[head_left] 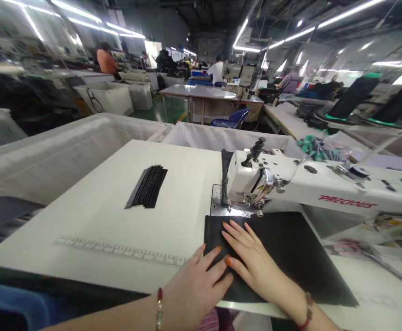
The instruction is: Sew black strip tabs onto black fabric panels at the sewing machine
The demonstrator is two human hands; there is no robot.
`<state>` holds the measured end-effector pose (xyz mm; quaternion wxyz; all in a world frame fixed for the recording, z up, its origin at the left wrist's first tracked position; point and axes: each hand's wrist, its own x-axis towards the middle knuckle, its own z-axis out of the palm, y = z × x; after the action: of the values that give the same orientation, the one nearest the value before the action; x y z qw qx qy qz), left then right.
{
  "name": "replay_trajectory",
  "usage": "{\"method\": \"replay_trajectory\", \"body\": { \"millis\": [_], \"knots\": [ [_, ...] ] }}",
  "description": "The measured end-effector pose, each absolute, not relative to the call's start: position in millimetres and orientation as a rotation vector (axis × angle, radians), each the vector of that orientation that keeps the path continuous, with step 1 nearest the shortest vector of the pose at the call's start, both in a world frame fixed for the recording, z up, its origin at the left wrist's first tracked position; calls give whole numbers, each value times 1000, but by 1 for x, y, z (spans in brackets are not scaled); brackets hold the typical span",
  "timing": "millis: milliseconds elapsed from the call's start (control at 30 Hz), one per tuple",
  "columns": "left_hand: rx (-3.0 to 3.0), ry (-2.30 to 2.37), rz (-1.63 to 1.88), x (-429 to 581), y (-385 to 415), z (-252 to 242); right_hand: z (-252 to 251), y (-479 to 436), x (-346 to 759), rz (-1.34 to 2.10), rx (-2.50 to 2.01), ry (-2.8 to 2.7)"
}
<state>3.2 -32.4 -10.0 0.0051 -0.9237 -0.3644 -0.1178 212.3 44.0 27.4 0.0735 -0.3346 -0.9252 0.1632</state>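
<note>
A black sheet of fabric or leather (290, 257) lies flat on the white sewing table (100, 220), its far edge in front of the metal needle plate (216, 207). My right hand (256, 262) rests on it, palm down with fingers stretched out. Beside it, my left hand (201, 285) lies at the sheet's left edge, its fingers apart and slightly bent, the fingertips touching the material. The white sewing machine head (245, 179) stands just beyond both hands. A narrow black strip (225, 174) lies left of the presser foot area.
Several black strips (149, 186) form a stack on the table's left half. A printed ruler scale (118, 250) runs near the front edge. White bins (93, 131) border the table behind and left. Thread cones (355, 96) stand at right. Other people work farther back.
</note>
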Motion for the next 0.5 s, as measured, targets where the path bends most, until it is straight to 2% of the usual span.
{"method": "replay_trajectory", "body": {
  "millis": [167,367,500],
  "knots": [
    [-2893,-1196,-408,6,-33,-5,24,42,195,502,-940,-2792],
    [-3138,-1135,-438,-25,-29,35,7,50,191,263,-922,-2846],
    [-2665,-1594,-697,-98,-13,44,-8,56,197,40,-853,-2856]
  ]
}}
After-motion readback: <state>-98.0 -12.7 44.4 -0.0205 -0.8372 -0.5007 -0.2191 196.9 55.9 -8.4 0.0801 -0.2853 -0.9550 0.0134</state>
